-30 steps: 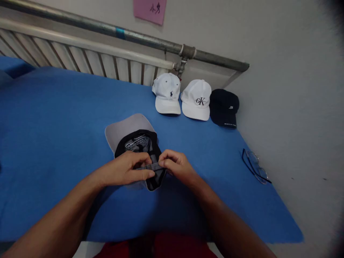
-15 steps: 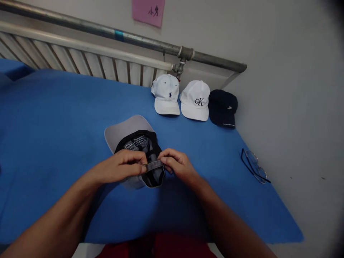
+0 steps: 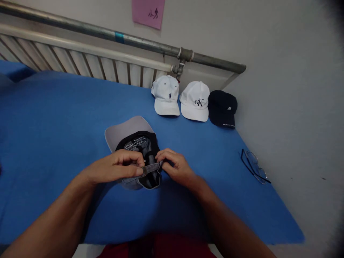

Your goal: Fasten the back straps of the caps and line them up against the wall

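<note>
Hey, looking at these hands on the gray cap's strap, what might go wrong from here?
The narrow strap might slip, since the left hand and right hand appear to pinch it with just thumb and fingers.
The gray baseball cap could twist or slide if tugged, as neither hand holds its brim.
The eyeglasses, lying unfolded near the surface's right edge, might get knocked if the right arm swings wide.
</note>
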The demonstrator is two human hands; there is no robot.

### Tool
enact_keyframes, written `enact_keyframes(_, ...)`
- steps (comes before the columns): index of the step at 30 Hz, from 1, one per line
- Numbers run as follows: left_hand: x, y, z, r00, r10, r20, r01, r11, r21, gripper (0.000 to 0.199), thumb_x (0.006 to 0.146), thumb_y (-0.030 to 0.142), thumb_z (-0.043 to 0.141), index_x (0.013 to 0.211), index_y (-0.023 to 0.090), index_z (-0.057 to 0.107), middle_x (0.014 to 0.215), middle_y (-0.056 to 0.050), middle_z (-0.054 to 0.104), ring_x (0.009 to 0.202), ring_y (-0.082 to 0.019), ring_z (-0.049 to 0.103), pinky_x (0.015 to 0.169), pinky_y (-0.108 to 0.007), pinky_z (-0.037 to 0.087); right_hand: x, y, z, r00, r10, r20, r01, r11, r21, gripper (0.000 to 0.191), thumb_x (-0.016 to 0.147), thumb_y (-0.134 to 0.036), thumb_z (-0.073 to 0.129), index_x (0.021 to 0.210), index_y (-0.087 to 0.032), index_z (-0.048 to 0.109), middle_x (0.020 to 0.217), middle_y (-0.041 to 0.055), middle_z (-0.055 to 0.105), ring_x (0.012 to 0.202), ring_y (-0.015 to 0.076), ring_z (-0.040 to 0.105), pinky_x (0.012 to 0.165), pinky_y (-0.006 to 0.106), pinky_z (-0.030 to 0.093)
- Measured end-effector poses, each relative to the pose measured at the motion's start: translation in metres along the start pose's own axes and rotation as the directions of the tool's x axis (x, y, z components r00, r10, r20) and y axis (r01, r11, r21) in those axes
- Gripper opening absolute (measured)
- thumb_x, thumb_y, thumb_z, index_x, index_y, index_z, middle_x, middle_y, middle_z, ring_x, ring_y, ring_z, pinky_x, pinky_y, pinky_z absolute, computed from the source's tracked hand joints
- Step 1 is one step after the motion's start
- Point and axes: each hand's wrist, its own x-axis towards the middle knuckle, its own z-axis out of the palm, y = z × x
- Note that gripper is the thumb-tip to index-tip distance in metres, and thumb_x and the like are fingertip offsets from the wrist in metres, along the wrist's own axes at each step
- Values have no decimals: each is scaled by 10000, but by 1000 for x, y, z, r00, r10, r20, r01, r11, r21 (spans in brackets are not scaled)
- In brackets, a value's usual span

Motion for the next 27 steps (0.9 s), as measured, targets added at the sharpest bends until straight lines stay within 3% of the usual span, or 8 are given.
enact_keyframes(10, -3, -4, -2, 996, 4, 88, 0, 999, -52, 211, 831, 330, 606, 768, 140, 540, 624, 38, 445, 550, -75, 357, 501, -196, 304, 0, 5, -1, 993, -122, 4, 118, 958, -261, 180, 785, -76, 526, 847, -208, 631, 1081, 72, 665, 1032, 196, 598, 921, 397, 436)
enact_keyframes(17, -6, -2, -7, 999, 9, 33, -8, 998, -57, 204, 820, 339, 612, 788, 147, 550, 646, 31, 473, 562, -78, 388, 507, -195, 320, -1, -2, -4, 971, -222, -91, 188, 940, -284, 164, 788, -98, 499, 832, -221, 599, 1030, 62, 689, 1016, 218, 570, 949, 440, 425)
enact_keyframes(27, -3, -1, -6, 996, -22, 85, 22, 1000, 2, 238, 835, 377, 607, 810, 145, 559, 656, 30, 474, 573, -84, 396, 522, -196, 332, -2, -5, -9, 961, -246, -125, 217, 953, -210, 216, 778, -91, 455, 861, -233, 594, 963, 41, 698, 1000, 216, 605, 966, 451, 430)
